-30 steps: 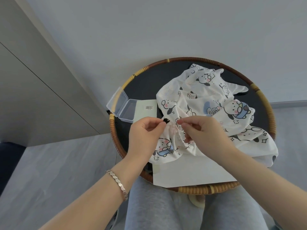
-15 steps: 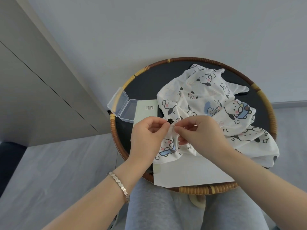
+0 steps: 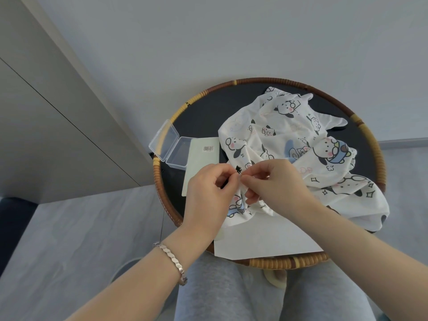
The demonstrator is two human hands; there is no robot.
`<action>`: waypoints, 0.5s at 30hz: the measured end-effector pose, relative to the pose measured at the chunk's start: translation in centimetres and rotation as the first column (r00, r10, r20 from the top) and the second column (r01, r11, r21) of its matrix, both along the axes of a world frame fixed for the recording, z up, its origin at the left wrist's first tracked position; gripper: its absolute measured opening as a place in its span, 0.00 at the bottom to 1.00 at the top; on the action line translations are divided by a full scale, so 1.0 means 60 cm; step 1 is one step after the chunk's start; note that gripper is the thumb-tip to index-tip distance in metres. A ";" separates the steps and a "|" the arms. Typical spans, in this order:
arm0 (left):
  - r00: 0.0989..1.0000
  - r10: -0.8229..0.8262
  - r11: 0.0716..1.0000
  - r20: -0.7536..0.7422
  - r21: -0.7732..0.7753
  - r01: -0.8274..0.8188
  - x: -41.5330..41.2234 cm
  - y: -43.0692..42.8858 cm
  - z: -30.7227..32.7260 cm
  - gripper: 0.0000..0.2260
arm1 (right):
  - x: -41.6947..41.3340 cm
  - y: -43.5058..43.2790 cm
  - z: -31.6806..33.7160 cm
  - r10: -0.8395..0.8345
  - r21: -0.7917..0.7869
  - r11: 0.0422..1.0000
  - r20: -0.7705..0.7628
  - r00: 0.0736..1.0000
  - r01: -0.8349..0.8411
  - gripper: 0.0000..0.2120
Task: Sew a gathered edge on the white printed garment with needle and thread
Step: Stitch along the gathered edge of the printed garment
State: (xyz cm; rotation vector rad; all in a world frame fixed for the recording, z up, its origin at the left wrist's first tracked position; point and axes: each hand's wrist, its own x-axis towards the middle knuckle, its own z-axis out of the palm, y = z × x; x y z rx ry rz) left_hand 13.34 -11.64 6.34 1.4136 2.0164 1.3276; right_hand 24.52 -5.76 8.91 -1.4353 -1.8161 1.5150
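The white garment, printed with cartoon dogs, lies crumpled on the round table, its near edge lifted between my hands. My left hand pinches a bunched bit of that edge, where a small black spot shows at the fingertips. My right hand meets it from the right, thumb and forefinger pinching a thin silver needle. The fingers hide most of the needle. A dark thread hangs down past the table's rim towards my left wrist.
The table has a black top and a rattan rim. An open clear plastic box and a pale card with a barcode lie at its left. A white sheet covers the near edge. A tape roll sits between my knees.
My hands have closed the gap between them. The right fingertips now meet the left ones at the bunched edge, and the needle glints between them.
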 end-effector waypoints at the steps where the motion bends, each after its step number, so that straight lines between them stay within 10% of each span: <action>1: 1.000 0.004 1.000 -0.007 0.008 -0.004 0.001 0.000 -0.001 0.04 | -0.002 0.000 -0.001 -0.008 -0.009 1.000 -0.009 1.000 0.008 0.09; 15: 0.988 0.035 0.999 0.152 -0.025 -0.031 0.007 -0.004 -0.001 0.07 | 0.013 0.004 -0.015 -0.044 -0.166 0.986 -0.244 0.969 0.003 0.06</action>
